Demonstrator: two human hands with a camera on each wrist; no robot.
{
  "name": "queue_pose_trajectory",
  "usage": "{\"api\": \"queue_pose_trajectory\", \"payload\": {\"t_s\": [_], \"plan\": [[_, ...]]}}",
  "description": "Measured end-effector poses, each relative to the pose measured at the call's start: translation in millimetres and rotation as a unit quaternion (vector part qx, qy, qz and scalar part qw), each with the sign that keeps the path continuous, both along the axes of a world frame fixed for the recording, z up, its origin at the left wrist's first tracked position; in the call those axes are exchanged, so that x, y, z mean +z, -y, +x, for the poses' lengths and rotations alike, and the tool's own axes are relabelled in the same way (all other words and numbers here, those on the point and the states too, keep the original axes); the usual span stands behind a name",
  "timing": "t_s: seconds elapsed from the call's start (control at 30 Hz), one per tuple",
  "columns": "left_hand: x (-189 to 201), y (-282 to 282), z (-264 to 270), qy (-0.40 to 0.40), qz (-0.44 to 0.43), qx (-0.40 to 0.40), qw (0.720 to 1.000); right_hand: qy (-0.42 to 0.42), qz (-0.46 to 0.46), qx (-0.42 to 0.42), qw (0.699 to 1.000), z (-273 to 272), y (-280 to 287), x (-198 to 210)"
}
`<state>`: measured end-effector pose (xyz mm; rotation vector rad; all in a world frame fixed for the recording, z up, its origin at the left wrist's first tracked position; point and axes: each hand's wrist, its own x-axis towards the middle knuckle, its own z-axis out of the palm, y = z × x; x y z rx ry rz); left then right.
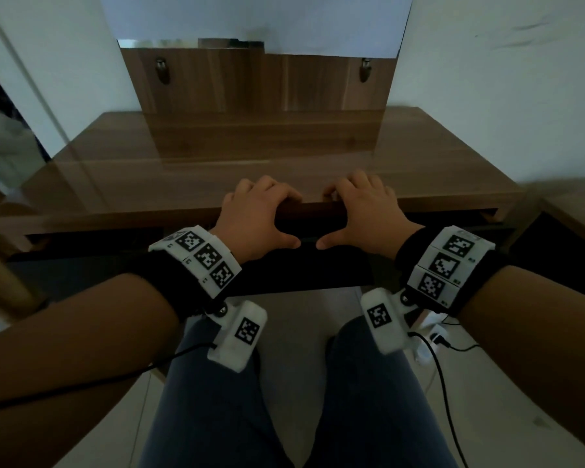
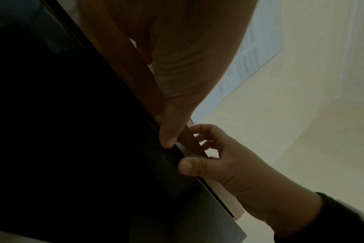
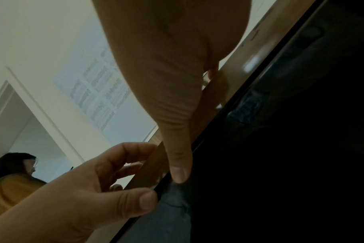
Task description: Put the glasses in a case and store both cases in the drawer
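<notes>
The wooden desk (image 1: 284,157) carries no visible glasses or cases; its stiff drawer (image 1: 311,211) sits at the near edge, gripped by left hand (image 1: 260,214) and right hand (image 1: 362,211), side by side.

Black wristbands (image 1: 169,282) carry white tag-marked blocks (image 1: 448,261), black cables (image 1: 443,376); blue jeans (image 1: 213,410).

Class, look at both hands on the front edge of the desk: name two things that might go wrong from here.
1. The left hand and right hand curl their fingers over the desk edge, thumbs underneath; pushing the drawer shut could pinch them.
2. No glasses or cases show anywhere, so whether they were stored cannot be checked.
</notes>
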<state>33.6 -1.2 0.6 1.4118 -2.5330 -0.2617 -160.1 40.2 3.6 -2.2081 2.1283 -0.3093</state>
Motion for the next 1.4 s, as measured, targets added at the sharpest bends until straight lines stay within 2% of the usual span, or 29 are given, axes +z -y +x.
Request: {"api": "queue_pose_trajectory", "payload": {"t_s": [0.17, 0.43, 0.7, 0.87, 1.23, 1.4], "plan": [[-4.4, 6.2, -1.0, -0.019, -0.025, -0.004, 0.999, 0.0, -0.027, -0.017, 0.999, 1.2, 5.3, -6.2], [-20.5, 7.4, -5.6, -0.044, -0.111, 0.006, 0.993, 0.001, -0.079, -0.025, 0.997, 1.0, 11.0, -17.2], [-33.0, 8.8, -11.4, -0.041, -0.199, 0.013, 0.979, -0.021, -0.151, -0.037, 0.988, 5.4, 16.9, -32.5], [-35.2, 11.9, -14.3, -0.05, -0.222, 0.014, 0.974, -0.045, -0.175, -0.038, 0.983, 5.4, 19.2, -35.3], [-20.8, 11.8, -10.9, -0.07, -0.154, -0.012, 0.985, -0.01, -0.131, -0.028, 0.991, 0.4, 17.7, -25.2], [-9.2, 28.1, -9.9, -0.098, -0.067, -0.043, 0.992, 0.029, -0.079, -0.014, 0.996, -4.6, 23.3, -8.9]]}}
